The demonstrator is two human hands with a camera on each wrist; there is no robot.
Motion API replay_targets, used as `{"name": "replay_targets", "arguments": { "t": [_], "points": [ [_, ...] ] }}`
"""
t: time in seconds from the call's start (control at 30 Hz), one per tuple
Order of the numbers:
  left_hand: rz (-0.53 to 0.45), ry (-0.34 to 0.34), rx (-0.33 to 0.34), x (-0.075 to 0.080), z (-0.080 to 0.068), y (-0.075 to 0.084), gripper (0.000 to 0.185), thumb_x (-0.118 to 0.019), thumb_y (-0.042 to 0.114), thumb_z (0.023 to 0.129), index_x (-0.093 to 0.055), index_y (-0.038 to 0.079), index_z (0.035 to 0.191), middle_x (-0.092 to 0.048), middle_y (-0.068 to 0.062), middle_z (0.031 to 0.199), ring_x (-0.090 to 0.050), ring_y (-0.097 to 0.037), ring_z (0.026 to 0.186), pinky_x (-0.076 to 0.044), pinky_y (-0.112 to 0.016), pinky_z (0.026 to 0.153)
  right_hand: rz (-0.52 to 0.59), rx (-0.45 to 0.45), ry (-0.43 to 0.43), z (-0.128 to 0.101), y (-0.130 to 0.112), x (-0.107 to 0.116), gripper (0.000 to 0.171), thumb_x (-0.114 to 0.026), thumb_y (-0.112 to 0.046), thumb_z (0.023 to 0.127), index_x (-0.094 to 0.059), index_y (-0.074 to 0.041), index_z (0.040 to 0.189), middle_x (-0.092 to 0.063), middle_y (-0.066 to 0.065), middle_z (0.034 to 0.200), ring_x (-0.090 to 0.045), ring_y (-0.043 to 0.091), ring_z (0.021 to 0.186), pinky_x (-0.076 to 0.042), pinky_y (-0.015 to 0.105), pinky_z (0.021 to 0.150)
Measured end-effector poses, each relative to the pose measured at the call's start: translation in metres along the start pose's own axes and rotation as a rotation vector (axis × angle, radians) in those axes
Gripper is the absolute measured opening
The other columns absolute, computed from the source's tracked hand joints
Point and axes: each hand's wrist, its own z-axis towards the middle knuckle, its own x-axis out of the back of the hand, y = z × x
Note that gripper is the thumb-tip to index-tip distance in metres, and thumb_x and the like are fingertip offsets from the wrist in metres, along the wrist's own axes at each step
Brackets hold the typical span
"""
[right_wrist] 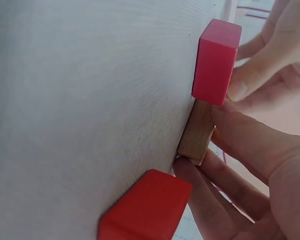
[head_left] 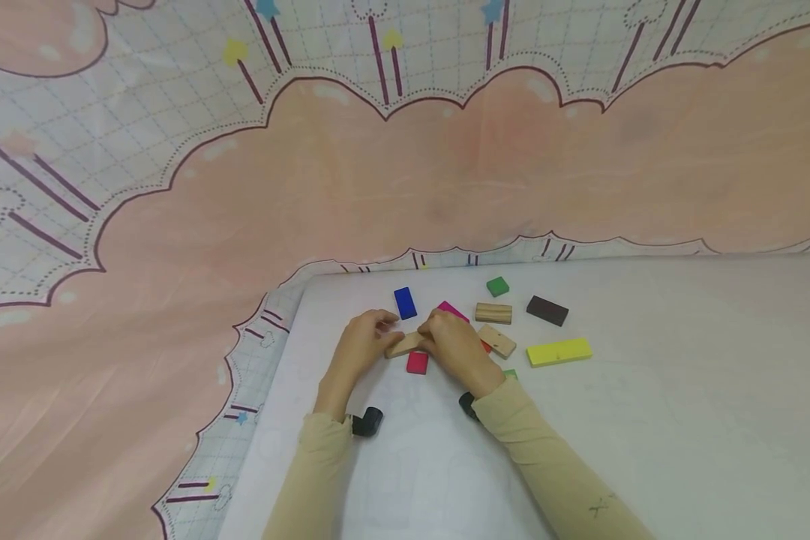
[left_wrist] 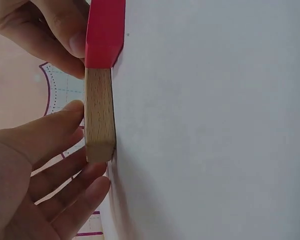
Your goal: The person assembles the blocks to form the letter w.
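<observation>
A plain wooden block (head_left: 403,344) lies on the white table, its near side facing a red block (head_left: 417,363). My right hand (head_left: 455,341) pinches the right end of this wooden block, thumb on the near side and fingers behind, as the right wrist view shows. At the other end is my left hand (head_left: 361,345), its thumb right at the block's edge and its other fingers loosely spread beyond it. In the left wrist view the red block (left_wrist: 105,35) partly covers the wooden block (left_wrist: 99,110). An orange-red block (right_wrist: 144,210) sits beside the right hand.
A blue block (head_left: 405,303) and a pink block (head_left: 454,310) lie behind the hands. To the right are a green block (head_left: 497,286), two more wooden blocks, a dark brown block (head_left: 547,310) and a long yellow block (head_left: 559,352). A patterned curtain (head_left: 405,180) hangs behind.
</observation>
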Motion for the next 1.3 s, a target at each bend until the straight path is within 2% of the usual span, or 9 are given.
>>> {"name": "replay_targets", "arguments": {
  "t": [0.1,0.2,0.6,1.03,1.3],
  "points": [
    [0.007,-0.011,-0.012,0.0,-0.007,-0.002,0.025,-0.076,0.025,0.089,-0.075,0.009,0.108,-0.074,-0.006,0.106,-0.067,-0.022,0.096,-0.056,-0.04,0.087,0.005,-0.007,-0.007,0.0,0.0,0.0,0.019,-0.075,-0.013,0.088,-0.078,-0.004,0.104,-0.069,0.008,0.094,-0.065,0.021,0.089,-0.057,0.035,0.082],
    [-0.008,-0.018,-0.019,0.001,-0.011,-0.002,0.022,-0.076,0.025,0.088,-0.076,0.009,0.104,-0.074,-0.004,0.103,-0.066,-0.021,0.094,-0.056,-0.039,0.087,0.01,-0.01,-0.007,0.0,-0.001,0.0,0.019,-0.076,-0.013,0.088,-0.078,-0.004,0.104,-0.069,0.008,0.093,-0.064,0.021,0.089,-0.057,0.035,0.082],
    [-0.026,-0.087,-0.055,0.002,-0.02,-0.006,0.03,-0.079,0.014,0.085,-0.074,0.007,0.114,-0.072,-0.006,0.112,-0.062,-0.02,0.095,-0.054,-0.037,0.089,-0.007,-0.016,-0.02,-0.001,-0.003,0.003,0.02,-0.075,-0.015,0.089,-0.077,-0.004,0.106,-0.07,0.008,0.095,-0.066,0.021,0.092,-0.057,0.035,0.085],
    [-0.027,-0.042,-0.082,0.0,-0.02,-0.005,0.028,-0.079,0.009,0.084,-0.074,0.005,0.111,-0.072,-0.008,0.11,-0.063,-0.02,0.094,-0.055,-0.038,0.089,-0.039,-0.028,-0.025,-0.003,-0.006,0.003,0.019,-0.075,-0.013,0.089,-0.077,-0.003,0.105,-0.068,0.008,0.092,-0.063,0.019,0.086,-0.057,0.033,0.08],
    [-0.011,0.003,-0.058,-0.003,-0.021,-0.004,0.029,-0.08,0.01,0.083,-0.074,0.004,0.111,-0.07,-0.01,0.11,-0.063,-0.022,0.094,-0.056,-0.038,0.086,-0.019,-0.042,-0.027,-0.004,-0.005,0.004,0.021,-0.075,-0.013,0.088,-0.076,-0.002,0.106,-0.069,0.008,0.094,-0.063,0.019,0.088,-0.057,0.033,0.082]
  ]
}}
